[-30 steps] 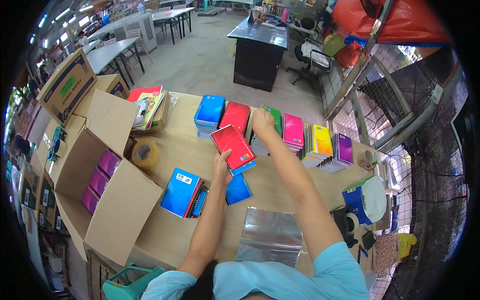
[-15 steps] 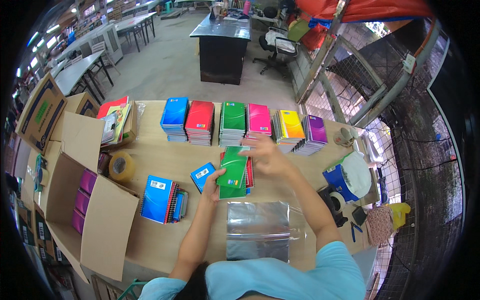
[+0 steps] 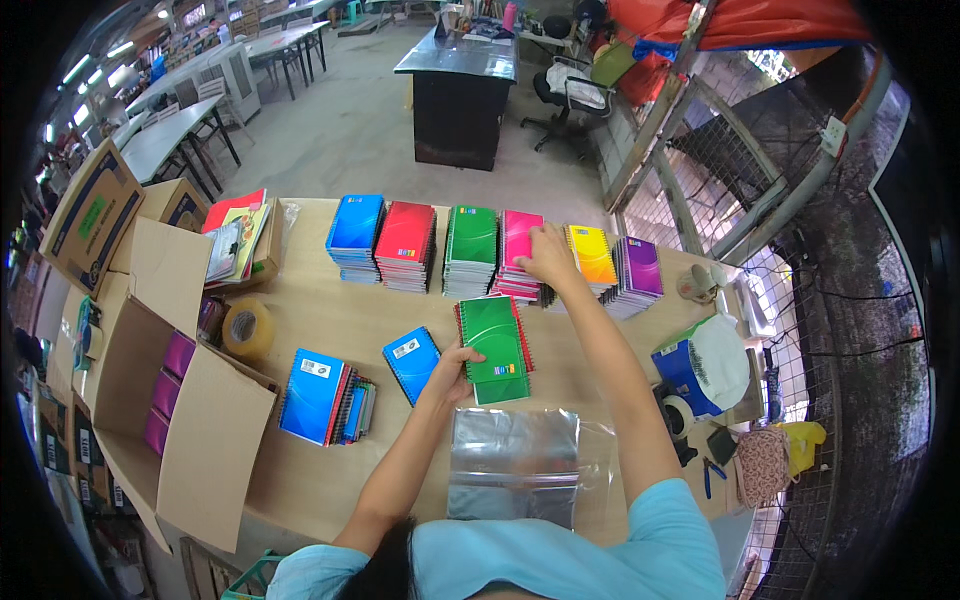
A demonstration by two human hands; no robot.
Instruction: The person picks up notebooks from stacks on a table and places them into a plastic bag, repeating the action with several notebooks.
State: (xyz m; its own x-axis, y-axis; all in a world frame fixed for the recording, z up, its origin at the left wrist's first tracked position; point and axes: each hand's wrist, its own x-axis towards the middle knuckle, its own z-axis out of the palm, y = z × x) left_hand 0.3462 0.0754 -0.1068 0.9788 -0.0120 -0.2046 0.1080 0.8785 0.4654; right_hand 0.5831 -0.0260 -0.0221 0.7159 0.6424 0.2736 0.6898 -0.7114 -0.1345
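My left hand (image 3: 455, 370) is closed round a small bundle of spiral notebooks. A green notebook (image 3: 492, 335) lies on top of it, with another green one and the edge of a red notebook (image 3: 530, 345) showing beneath. At the far side, my right hand (image 3: 548, 255) has its fingers curled over the right edge of the pink notebook (image 3: 517, 233) topping its stack; the hand hides part of that stack. Just left of the bundle a blue notebook (image 3: 412, 362) lies flat on the table. Clear plastic bags (image 3: 512, 460) lie in front of me.
Stacks of blue (image 3: 355, 225), red (image 3: 406, 235), green (image 3: 470, 235), yellow (image 3: 591, 255) and purple notebooks (image 3: 640, 265) line the far edge. A mixed pile (image 3: 318, 395) sits left, near tape (image 3: 247, 330) and an open carton (image 3: 215, 450). Pliers (image 3: 709, 478) and a blue-white pack (image 3: 690, 370) are right.
My right hand has moved from above the bundle out to the pink stack and closed on its top notebook. My left hand has shifted slightly right with the bundle.
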